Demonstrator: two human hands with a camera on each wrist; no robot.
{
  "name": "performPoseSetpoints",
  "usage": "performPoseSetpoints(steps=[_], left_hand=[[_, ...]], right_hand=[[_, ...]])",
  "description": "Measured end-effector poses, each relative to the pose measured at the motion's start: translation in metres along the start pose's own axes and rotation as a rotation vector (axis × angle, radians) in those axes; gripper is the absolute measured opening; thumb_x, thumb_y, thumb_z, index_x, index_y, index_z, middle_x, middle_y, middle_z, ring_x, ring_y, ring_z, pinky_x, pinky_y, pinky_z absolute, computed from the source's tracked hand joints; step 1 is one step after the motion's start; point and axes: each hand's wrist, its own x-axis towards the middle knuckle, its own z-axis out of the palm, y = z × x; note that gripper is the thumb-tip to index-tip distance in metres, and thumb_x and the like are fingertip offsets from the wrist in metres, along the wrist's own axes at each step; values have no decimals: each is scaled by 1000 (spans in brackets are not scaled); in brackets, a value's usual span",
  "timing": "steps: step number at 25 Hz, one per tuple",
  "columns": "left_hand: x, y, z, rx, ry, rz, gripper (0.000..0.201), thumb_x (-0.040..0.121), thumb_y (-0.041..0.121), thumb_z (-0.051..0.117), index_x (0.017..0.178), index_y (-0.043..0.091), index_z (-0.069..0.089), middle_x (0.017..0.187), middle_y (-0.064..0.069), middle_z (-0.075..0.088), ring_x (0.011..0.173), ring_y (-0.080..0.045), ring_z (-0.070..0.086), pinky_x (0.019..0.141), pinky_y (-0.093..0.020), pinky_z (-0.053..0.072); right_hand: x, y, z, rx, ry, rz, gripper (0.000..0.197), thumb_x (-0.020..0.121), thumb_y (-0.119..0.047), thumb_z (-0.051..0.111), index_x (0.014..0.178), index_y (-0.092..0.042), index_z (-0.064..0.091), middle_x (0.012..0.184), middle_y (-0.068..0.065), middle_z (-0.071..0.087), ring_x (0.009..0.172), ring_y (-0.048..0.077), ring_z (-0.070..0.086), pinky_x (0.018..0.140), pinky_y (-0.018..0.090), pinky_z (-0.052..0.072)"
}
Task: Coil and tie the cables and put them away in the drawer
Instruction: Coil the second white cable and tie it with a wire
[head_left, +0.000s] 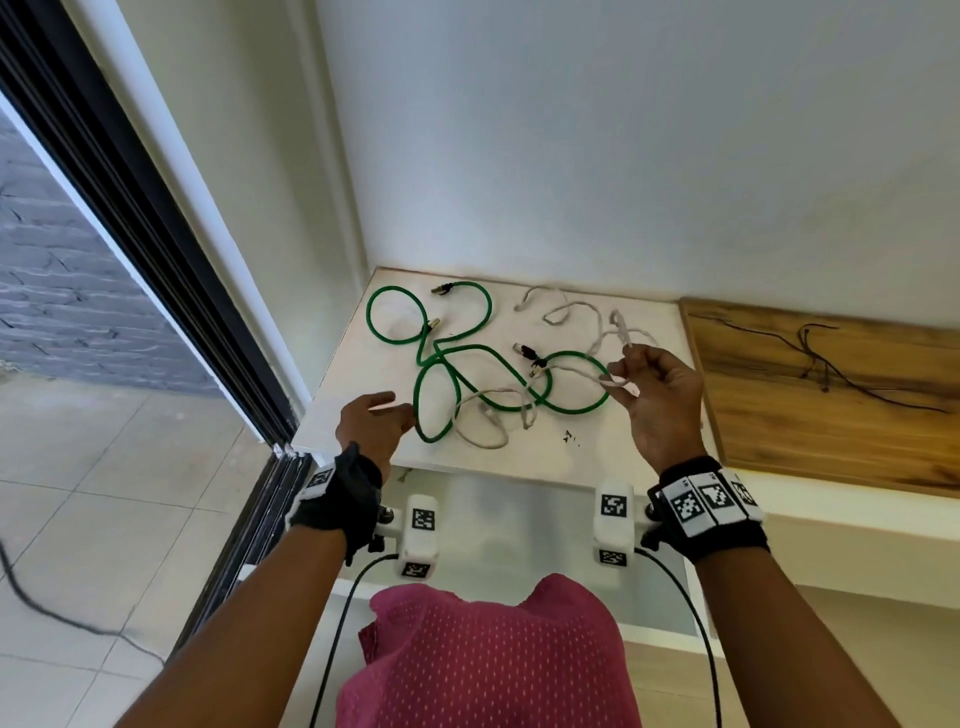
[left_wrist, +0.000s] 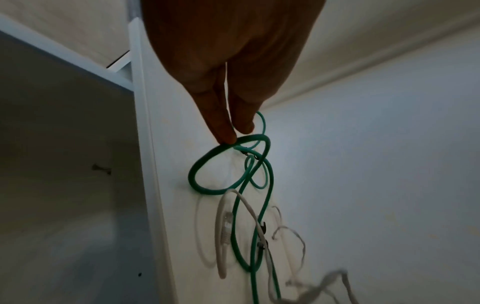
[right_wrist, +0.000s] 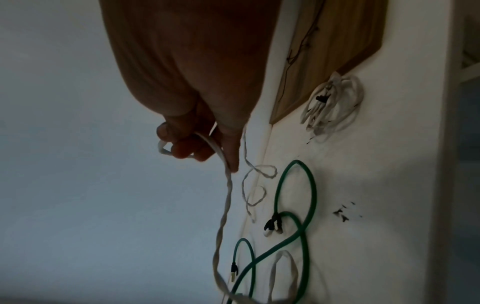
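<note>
Left hand (head_left: 375, 422) low and palm-down, fingers (left_wrist: 221, 123) stretched straight out together, fingertips at the green cable (head_left: 435, 410). Right hand (head_left: 655, 400) raised higher, fingers (right_wrist: 182, 150) curled, pinching the white cable (right_wrist: 226, 197). Both forearms reach forward, wrists strapped.

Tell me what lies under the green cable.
Under the green cable lies the white tabletop, and a white cable crosses it near the middle; which one lies on top there is unclear.

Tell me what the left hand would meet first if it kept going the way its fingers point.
Most likely the green cable: the left hand points at its nearest loop on the white tabletop, fingertips at or almost touching it; contact is unclear.
</note>
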Motion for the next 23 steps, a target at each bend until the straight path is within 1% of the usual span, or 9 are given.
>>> performPoseSetpoints(steps=[4,6,8,10,11,13,16,20,23], left_hand=[[-32,14,12,337,129,434,24,85,17,68,108,11,67,107,-8,65,87,-23,62,81,-28,45],[-48,16,17,417,71,498,30,86,28,68,111,10,66,108,-9,63,91,-23,60,82,-28,43],[-58,12,21,544,-58,374,54,81,41,73,122,8,59,116,-12,61,106,-26,57,91,-33,44],[-67,10,26,581,-230,119,76,75,47,76,132,5,49,127,-14,55,112,-28,55,88,-37,49],[-74,11,28,507,-328,-18,75,75,46,77,131,5,50,128,-13,56,107,-27,57,80,-35,51],[-92,19,30,196,-506,-215,48,81,36,73,118,8,62,120,-12,65,93,-22,61,75,-32,50],[-114,39,26,-116,-549,-161,24,88,24,67,110,16,70,105,-4,71,90,-19,61,76,-29,46],[-145,63,7,-249,-561,-3,34,89,10,62,120,24,63,101,-6,72,87,-19,62,79,-34,47],[-163,67,-8,-282,-567,75,47,88,2,60,126,29,58,104,-9,71,86,-20,62,78,-34,48]], right_hand=[[-5,-12,11,31,-120,-29,7,95,-5,53,91,-7,59,68,3,61,72,18,61,91,54,51],[-6,-30,20,90,-155,-65,9,95,-3,53,88,-8,58,67,3,60,71,17,60,90,54,52],[-10,-52,28,194,-194,-94,6,91,-4,56,88,-9,56,68,5,59,71,17,61,88,54,53],[-14,-72,35,291,-221,-124,3,91,-6,57,92,-9,56,70,7,57,74,19,60,87,56,53],[-18,-80,37,323,-221,-134,4,93,-5,54,93,-9,56,70,7,57,75,20,61,87,56,52],[-29,-95,37,384,-201,-141,9,97,-4,49,94,-10,55,68,6,58,74,18,62,88,57,52],[-50,-111,24,465,-186,-147,13,98,-4,46,93,-11,55,68,4,60,72,15,63,89,57,51],[-87,-112,-1,492,-148,-119,3,89,-10,55,90,-12,55,66,1,61,69,14,63,87,56,52],[-106,-95,-23,471,-53,-39,9,81,-15,60,87,-11,55,64,4,58,71,17,63,79,53,56]])
